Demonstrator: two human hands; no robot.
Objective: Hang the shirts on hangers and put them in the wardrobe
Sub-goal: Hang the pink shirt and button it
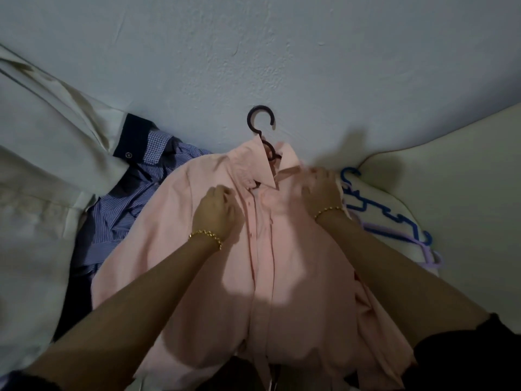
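I see the pink shirt lying front-up under both of my hands, its placket running between them and its collar just beyond my fingertips. The dark hanger is inside it (only the hook and neck show), poking out past the collar. A blue striped shirt lies crumpled left of my left hand. Spare blue and lilac hangers lie just right of my right wrist.

Dim room, pale blue bedsheet

The head camera looks steeply down from close above a pink shirt spread on a pale sheet.
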